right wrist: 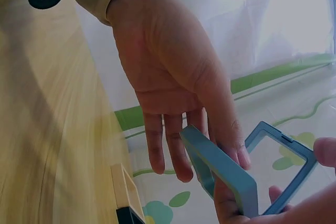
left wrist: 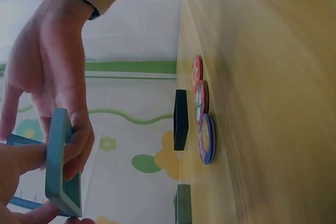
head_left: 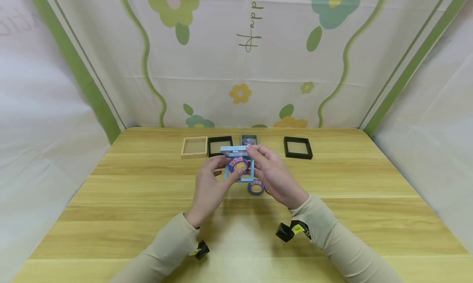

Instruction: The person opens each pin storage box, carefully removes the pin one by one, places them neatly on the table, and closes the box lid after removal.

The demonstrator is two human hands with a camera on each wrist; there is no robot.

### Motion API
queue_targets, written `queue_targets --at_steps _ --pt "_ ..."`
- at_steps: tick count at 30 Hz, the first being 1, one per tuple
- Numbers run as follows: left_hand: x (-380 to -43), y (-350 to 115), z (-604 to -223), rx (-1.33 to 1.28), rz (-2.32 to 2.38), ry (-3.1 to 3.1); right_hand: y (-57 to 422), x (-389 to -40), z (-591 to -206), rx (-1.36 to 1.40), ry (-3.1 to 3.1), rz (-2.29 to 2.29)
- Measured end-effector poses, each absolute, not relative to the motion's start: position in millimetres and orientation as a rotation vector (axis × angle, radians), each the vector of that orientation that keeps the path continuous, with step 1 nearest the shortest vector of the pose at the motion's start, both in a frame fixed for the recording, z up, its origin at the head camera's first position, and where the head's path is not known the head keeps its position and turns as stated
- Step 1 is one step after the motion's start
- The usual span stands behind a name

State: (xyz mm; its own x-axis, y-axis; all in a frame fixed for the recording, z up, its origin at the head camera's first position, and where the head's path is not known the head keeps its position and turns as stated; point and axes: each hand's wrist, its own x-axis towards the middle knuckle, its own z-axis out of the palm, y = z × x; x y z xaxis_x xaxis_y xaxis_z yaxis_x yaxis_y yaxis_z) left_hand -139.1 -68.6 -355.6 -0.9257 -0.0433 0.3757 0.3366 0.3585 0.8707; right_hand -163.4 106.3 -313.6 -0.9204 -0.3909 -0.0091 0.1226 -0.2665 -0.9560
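A light-blue hinged display frame [head_left: 252,174] is held up over the table, its two halves spread apart. My left hand [head_left: 210,184] grips the lower half, thumb lying over a round purple badge [head_left: 236,162] with a yellow bear on it. With thumb and fingers my right hand [head_left: 278,174] pinches the raised upper half [head_left: 233,148] at its right end. In the right wrist view, both blue halves [right wrist: 226,167] show between the hands. Just below the frame, a second purple bear badge [head_left: 256,187] lies on the table, close to the right hand.
At the back stand a wooden frame [head_left: 194,155], a black frame [head_left: 210,148] and a grey-blue frame [head_left: 241,140] containing a purple badge. Another black frame [head_left: 298,155] sits farther right. Two red-edged badges [left wrist: 201,102] line up beside the purple one in the left wrist view.
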Motion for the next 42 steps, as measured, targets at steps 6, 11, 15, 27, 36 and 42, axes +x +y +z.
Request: queue_targets --at_steps 6,11,15,27,36,42 --pt "-138.7 -69.2 -352.8 -0.224 -1.637 -2.314 105.7 -163.4 -315.8 -0.325 1.701 -2.230" --pt "-139.3 -70.1 -350.0 -0.211 -1.770 -2.283 106.4 -166.8 -317.6 -0.307 1.759 -2.233" --pt "-139.8 -71.3 -346.5 -0.209 -1.821 -2.221 110.6 -173.5 -319.8 -0.291 1.812 -2.237" --pt "-145.7 -84.7 -340.3 -0.130 -1.790 -2.146 136.1 -193.8 -314.6 -0.188 1.881 -2.424" --pt "-151.5 -85.4 -345.1 -0.076 -1.947 -2.210 153.5 -199.2 -302.0 -0.140 1.821 -2.538" --pt "-160.8 -82.5 -357.8 -0.087 -2.087 -2.283 159.2 -200.7 -298.7 -0.094 1.792 -2.566"
